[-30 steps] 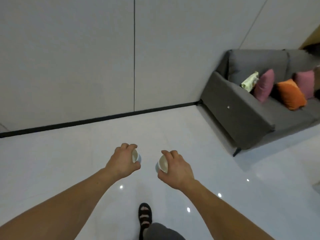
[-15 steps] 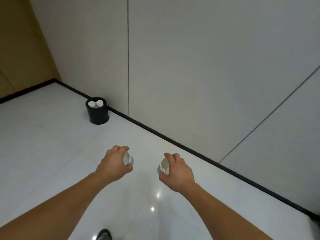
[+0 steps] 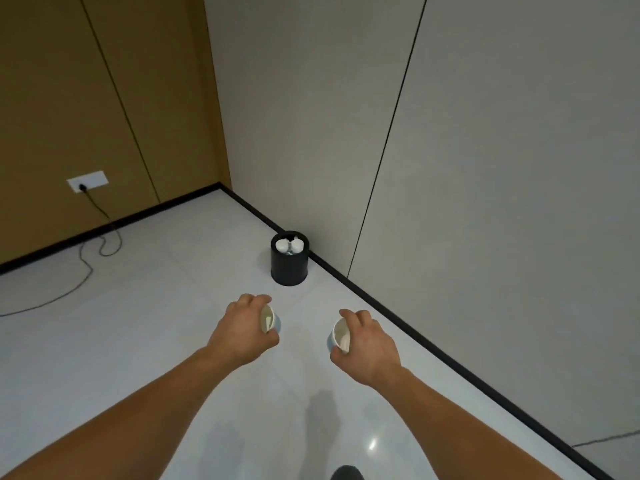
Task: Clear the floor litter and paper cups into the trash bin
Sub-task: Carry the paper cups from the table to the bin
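My left hand (image 3: 242, 330) grips a small paper cup (image 3: 268, 319), white inside with a pale blue outside, its mouth turned to the right. My right hand (image 3: 369, 342) grips a second paper cup (image 3: 340, 336) of the same kind, mouth turned to the left. Both hands are held out in front of me above the pale floor. A black round trash bin (image 3: 289, 268) stands on the floor against the wall ahead, beyond the hands. White crumpled litter and cups (image 3: 290, 245) fill its top.
A grey panelled wall (image 3: 450, 168) with a black skirting runs along the right. A brown wall (image 3: 104, 98) at the left carries a white socket plate (image 3: 87, 181); a black cable (image 3: 83, 268) trails from it across the floor. My shoe tip (image 3: 346, 473) shows at the bottom.
The view has swung left: the sofa left the frame, and the trash bin came into view and now sits nearer and centred. Both hands keep holding their cups.
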A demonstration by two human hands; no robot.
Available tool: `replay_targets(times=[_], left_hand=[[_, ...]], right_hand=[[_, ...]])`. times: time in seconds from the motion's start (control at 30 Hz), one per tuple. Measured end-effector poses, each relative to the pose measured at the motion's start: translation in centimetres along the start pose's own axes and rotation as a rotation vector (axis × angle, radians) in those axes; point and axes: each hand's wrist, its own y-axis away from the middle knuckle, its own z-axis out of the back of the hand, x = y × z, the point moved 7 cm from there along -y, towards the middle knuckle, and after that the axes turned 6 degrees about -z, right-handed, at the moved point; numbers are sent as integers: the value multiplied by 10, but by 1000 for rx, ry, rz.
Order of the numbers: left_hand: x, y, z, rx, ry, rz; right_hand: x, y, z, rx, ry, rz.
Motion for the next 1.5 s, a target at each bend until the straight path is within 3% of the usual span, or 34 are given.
replay_targets(times=[0.57, 0.83, 1.17, 1.5], left_hand=[[107, -301, 66, 29, 12, 46], [176, -448, 70, 120, 36, 9], [188, -611, 44, 356, -25, -202], [208, -751, -55, 515, -32, -144]], right_hand=[[105, -353, 4, 15, 5, 114], [138, -490, -18, 76, 24, 31], [132, -597, -32, 90, -104, -225], [60, -744, -97, 264, -183, -268]])
